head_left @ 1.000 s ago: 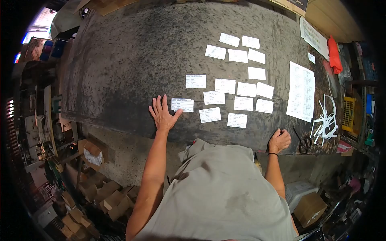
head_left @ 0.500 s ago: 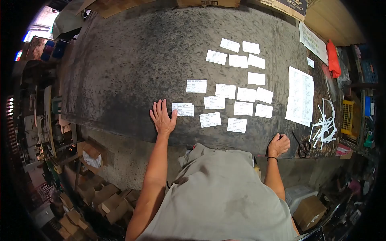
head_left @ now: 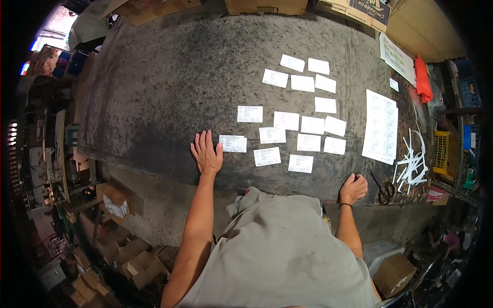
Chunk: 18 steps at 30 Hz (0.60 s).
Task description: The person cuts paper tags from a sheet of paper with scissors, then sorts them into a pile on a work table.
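My left hand [head_left: 207, 153] lies flat on the dark table with its fingers spread. Its thumb touches the left edge of a small printed paper slip [head_left: 234, 144]. Near the table's front edge rests my right hand [head_left: 353, 190], its fingers curled closed; whatever they may hold is hidden. A pair of black scissors [head_left: 385, 194] lies just right of it. Between my hands and farther back are several similar slips, among them one slip [head_left: 250, 114] up from my left thumb and another slip [head_left: 300, 163] near the front.
Printed sheets [head_left: 380, 128] lie at the right, with a heap of white paper strips [head_left: 412, 167] beside them. Farther back are a red plastic bag [head_left: 422, 79] and a larger sheet [head_left: 398, 57]. Cardboard boxes [head_left: 267, 6] line the back edge. The worn dark table [head_left: 154, 77] extends left.
The view has shifted slightly, so the slips and sheets appear a little lower. At my left thumb, the slips that showed a small overlap now look lined up. Both hands keep their places.
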### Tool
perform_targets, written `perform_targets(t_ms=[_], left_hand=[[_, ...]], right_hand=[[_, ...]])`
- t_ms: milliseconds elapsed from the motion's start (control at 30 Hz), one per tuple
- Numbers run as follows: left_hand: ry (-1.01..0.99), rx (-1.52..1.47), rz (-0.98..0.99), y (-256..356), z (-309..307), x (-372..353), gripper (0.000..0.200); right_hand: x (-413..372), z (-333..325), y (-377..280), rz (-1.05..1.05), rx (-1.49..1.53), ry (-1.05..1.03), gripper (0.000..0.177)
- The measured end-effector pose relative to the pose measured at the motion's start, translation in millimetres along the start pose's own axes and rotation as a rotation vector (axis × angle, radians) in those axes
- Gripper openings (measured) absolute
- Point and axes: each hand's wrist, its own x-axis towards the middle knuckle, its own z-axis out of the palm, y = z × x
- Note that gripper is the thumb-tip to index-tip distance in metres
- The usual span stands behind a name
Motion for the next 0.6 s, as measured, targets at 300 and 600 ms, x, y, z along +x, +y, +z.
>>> perform_targets(t_ms=[300,600], left_hand=[[0.015,0.005,0.007,-1.2,2.0,-0.9,0.059],[0.015,-0.015,0.002,-0.8,1.2,0.0,0.058]], right_hand=[[0.3,-5.0,-2.3,0.024,0.002,-0.043,0.032],[-0.1,4.3,1.9,0.013,-0.019,-0.001,0.030]])
